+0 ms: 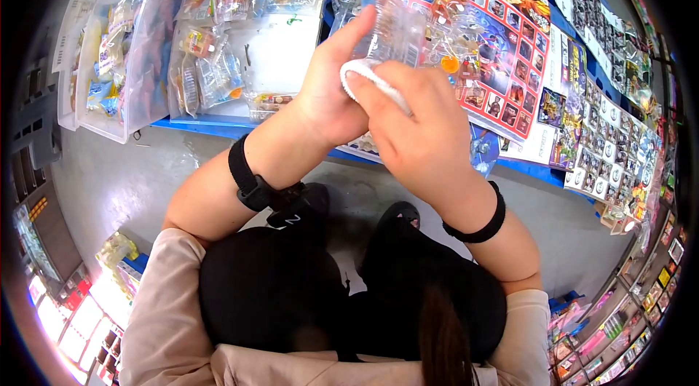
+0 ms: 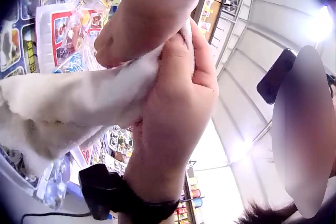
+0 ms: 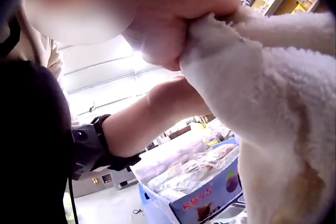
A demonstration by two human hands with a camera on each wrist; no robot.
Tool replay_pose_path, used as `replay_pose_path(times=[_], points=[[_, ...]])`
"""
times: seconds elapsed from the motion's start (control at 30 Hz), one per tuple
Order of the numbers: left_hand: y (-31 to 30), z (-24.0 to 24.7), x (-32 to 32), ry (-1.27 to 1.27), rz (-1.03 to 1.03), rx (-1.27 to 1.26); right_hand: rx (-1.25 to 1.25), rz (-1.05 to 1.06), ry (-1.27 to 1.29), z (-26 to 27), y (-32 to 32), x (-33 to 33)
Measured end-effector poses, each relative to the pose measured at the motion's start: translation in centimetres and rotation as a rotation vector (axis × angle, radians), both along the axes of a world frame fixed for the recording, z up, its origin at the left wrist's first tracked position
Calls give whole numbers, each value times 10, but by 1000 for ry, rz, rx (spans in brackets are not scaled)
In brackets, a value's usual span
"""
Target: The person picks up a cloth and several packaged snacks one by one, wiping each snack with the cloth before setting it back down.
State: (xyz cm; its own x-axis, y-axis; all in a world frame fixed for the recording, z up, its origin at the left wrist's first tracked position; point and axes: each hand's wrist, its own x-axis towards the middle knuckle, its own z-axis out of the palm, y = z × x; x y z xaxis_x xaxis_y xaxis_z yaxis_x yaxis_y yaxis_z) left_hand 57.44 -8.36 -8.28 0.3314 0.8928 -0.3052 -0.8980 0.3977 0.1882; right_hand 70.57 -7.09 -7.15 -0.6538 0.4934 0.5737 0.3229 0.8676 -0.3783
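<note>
My right hand (image 1: 426,113) grips a white terry cloth (image 1: 375,84), with the thumb and fingers bent round it. The cloth presses against my left hand (image 1: 331,88), whose thumb points up and away while its other fingers are hidden behind the right hand in the head view. In the left wrist view the cloth (image 2: 79,98) hangs long from the right hand (image 2: 176,87), below the left hand (image 2: 152,19). Brown stains show on the cloth (image 3: 283,108) in the right wrist view. Both hands are held up in front of the goods on the table.
A blue-edged tray (image 1: 280,58) holds several clear-wrapped toys. Left of it stands a clear plastic bin (image 1: 149,58) full of packets. Clear packages (image 1: 400,29) lie beyond the hands, beside a printed card sheet (image 1: 502,51). Stocked shelves (image 1: 655,291) stand at right.
</note>
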Motion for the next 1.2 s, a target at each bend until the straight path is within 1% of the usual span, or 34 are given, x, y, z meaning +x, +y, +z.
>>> replay_pose_path(times=[0.1, 0.13, 0.2, 0.23, 0.27, 0.33, 0.37, 0.4, 0.47, 0.5, 0.53, 0.6, 0.63, 0.67, 0.73, 0.8, 0.87, 0.9, 0.93, 0.97, 1.0, 1.07, 1.13, 1.17, 1.2], points=[[3, -2, -3, 32, 190, -34, 14, 44, -10, -4, 0, 3], [5, 2, -4, 32, 192, -32, 15, 46, -10, -6, 2, 5], [9, 12, -7, 14, 337, -60, 22, -129, 36, -14, 10, 13], [9, 11, -7, 13, 337, -60, -6, -123, 49, -15, 14, 15], [9, 8, -6, -1, 296, 21, -6, -124, 46, -16, 11, 15], [8, -2, -5, -30, 203, 181, 3, -5, 146, -6, 1, 4], [8, -9, -4, -48, 166, 216, 4, -10, 144, -6, 0, 4], [10, -6, -3, -49, 161, 217, -2, 9, 125, -6, 1, 3], [11, 3, -1, 61, 290, 62, -7, 19, 107, -10, 4, 8], [10, 4, -3, -38, 299, 68, 9, -25, 113, -15, 8, 13], [10, 2, -4, -39, 296, 72, 25, -65, 117, -18, 11, 16], [6, -4, -2, -48, 201, 83, -20, -67, 116, -16, -1, 15], [5, -2, 2, -25, 183, 26, -40, -11, 108, -11, -6, 11], [4, 0, 4, -22, 182, 28, -57, 46, 102, -9, -7, 9], [3, 4, 4, -7, 241, 50, -90, 75, 89, -12, 2, 21], [4, 6, 2, -15, 249, 29, -79, -100, 25, -24, 9, 38], [6, 11, 1, 220, 275, 175, -167, -206, 33, -34, 6, 60], [12, 7, 4, 573, 325, 246, -167, -195, 38, -28, 3, 67], [16, 11, 2, 871, 240, 339, -235, -159, 18, -19, -1, 71], [26, -3, -2, 1335, 322, 569, -301, -120, 0, -11, -3, 71], [36, -21, -5, 1800, 394, 800, -300, -103, 9, -7, -3, 69], [47, -30, 5, 1998, 297, 725, -297, -47, -13, -1, -3, 63], [52, -41, 12, 2050, 294, 672, -301, -21, -16, 0, -3, 58], [54, -46, 13, 2042, 276, 739, -282, 23, -55, 1, -3, 57], [55, -42, 11, 2033, 258, 807, -261, 67, -92, 1, -3, 56]])
